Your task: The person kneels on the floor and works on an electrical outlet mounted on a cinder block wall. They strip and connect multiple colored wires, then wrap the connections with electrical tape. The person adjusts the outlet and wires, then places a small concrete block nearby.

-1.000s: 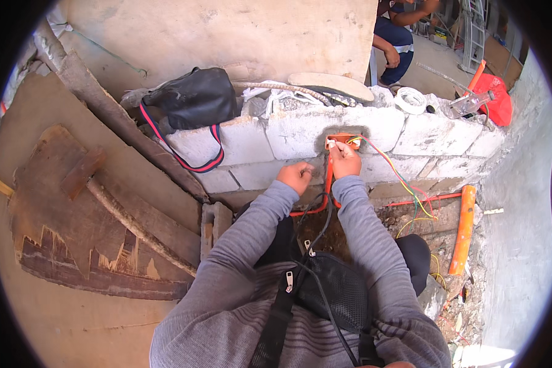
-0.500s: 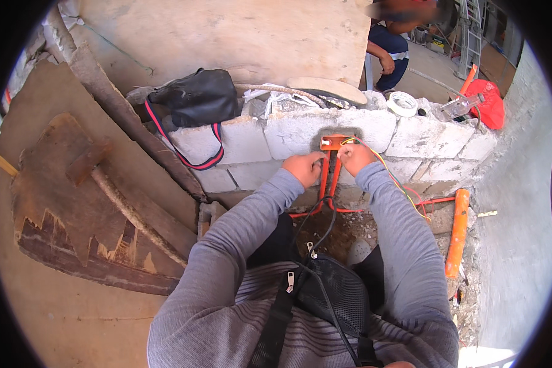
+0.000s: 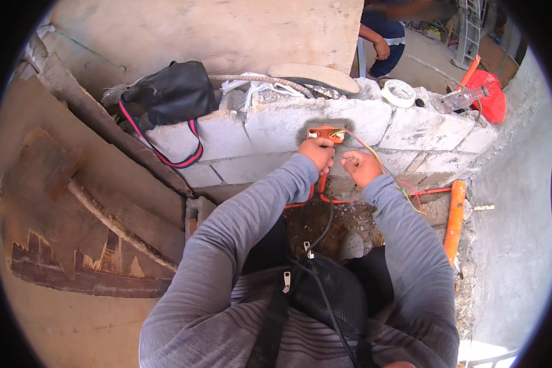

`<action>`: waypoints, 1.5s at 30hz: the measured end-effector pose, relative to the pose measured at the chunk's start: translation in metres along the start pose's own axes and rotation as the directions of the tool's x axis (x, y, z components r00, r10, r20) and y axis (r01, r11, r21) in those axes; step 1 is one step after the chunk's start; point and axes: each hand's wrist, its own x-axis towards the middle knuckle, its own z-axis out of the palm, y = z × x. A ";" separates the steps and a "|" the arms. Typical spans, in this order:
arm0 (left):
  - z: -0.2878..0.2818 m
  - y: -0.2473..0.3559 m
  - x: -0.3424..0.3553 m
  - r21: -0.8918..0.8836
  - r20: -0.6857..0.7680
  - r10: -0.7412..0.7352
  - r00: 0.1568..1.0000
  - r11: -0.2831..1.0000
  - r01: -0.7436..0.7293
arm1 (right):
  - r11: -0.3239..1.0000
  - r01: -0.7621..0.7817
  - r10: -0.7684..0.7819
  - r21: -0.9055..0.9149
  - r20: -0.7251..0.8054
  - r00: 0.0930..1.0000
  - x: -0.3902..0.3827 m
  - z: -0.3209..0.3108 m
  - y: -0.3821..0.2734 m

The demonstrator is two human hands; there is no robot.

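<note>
An orange electrical box (image 3: 316, 132) is set in cement in the white block wall (image 3: 270, 126), with several red, yellow and green wires (image 3: 368, 147) hanging from it toward the right. My left hand (image 3: 316, 154) is just below the box, fingers closed at its lower edge; what they hold is hidden. My right hand (image 3: 359, 165) is lower and to the right, fingertips pinched near the wires, on something too small to make out. Orange conduits (image 3: 322, 187) run down beneath the box and bend along the rubble. A dark cord (image 3: 328, 227) hangs below my hands.
A black bag (image 3: 172, 95), white roll (image 3: 397, 94), plastic bottle (image 3: 463, 98) and red bag (image 3: 490, 98) top the wall. A long-handled hammer (image 3: 116, 224) leans on boards at left; an orange pipe (image 3: 455, 221) lies at right. Another person (image 3: 386, 49) is beyond the wall.
My left hand has risen to just below the box. My right hand has moved down and rightward from the box opening. The view has shifted, so the wall appears higher and farther left.
</note>
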 end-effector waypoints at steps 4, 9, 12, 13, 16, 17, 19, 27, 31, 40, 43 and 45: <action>0.028 -0.010 0.013 -0.203 -0.200 0.033 0.979 0.976 -0.074 | 0.942 -0.042 0.091 0.332 -0.135 0.987 0.004 0.014 -0.004; 0.041 -0.022 0.019 -0.301 -0.245 0.092 0.965 0.939 -0.166 | 0.870 -0.014 0.152 0.493 -0.241 0.959 0.017 0.027 -0.011; 0.041 -0.030 0.021 -0.278 -0.227 0.129 0.965 0.941 -0.191 | 0.835 -0.039 0.233 0.549 -0.289 0.928 0.027 0.036 -0.013; 0.040 -0.032 0.021 -0.255 -0.221 0.149 0.964 0.945 -0.204 | 0.835 -0.029 0.233 0.550 -0.305 0.923 0.029 0.037 -0.016; 0.039 -0.035 0.018 -0.220 -0.196 0.198 0.960 0.945 -0.240 | 0.842 0.003 0.226 0.539 -0.359 0.905 0.034 0.040 -0.017; 0.039 -0.037 0.018 -0.225 -0.189 0.206 0.960 0.943 -0.246 | 0.851 0.015 0.218 0.525 -0.379 0.899 0.037 0.042 -0.013; 0.038 -0.039 0.019 -0.235 -0.184 0.219 0.958 0.937 -0.259 | 0.839 0.016 0.223 0.544 -0.369 0.902 0.037 0.044 -0.022; 0.034 -0.035 0.017 -0.307 -0.113 0.184 0.976 0.928 -0.210 | 0.824 -0.006 0.219 0.567 -0.308 0.926 0.037 0.048 -0.022; 0.030 -0.041 0.015 -0.367 -0.154 0.179 0.972 0.903 -0.224 | 0.827 -0.157 0.281 0.540 -0.154 0.947 0.025 0.035 -0.024; 0.028 -0.034 0.014 -0.307 -0.152 0.152 0.977 0.932 -0.193 | 0.801 -0.187 0.386 0.568 -0.252 0.887 0.021 0.028 -0.042; 0.033 -0.039 0.019 -0.264 -0.172 0.200 0.965 0.934 -0.240 | 0.803 -0.105 0.335 0.587 -0.299 0.894 0.028 0.035 -0.040; 0.034 -0.042 0.021 -0.251 -0.169 0.211 0.963 0.935 -0.249 | 0.799 -0.022 0.286 0.601 -0.348 0.893 0.033 0.040 -0.032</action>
